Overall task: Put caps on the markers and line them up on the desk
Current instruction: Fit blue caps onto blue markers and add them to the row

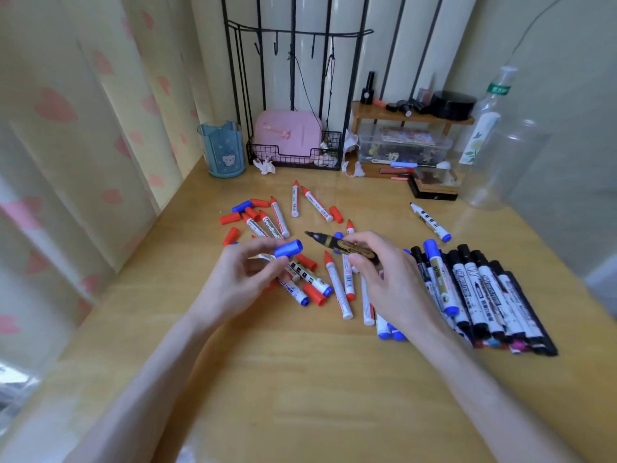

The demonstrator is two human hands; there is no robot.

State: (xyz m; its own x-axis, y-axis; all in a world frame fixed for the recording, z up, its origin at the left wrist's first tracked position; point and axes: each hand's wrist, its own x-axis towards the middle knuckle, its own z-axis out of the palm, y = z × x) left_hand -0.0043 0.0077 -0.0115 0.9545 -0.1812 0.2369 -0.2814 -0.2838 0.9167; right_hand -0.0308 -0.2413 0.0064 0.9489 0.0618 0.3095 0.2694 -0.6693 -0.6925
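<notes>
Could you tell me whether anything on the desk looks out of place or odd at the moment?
The left hand pinches a blue cap while the right hand holds a dark-tipped black-and-gold marker; the colours may not match. One blue-ended marker lies alone, uncapped, apart from the row.

Seemingly "WhiteBoard" on a red marker.

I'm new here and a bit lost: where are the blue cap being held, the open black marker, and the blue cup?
blue cap [288, 248]: head view, middle of its side.
black marker [331, 241]: head view, gold band near its bare tip.
blue cup [224, 152]: head view, front wall.
</notes>
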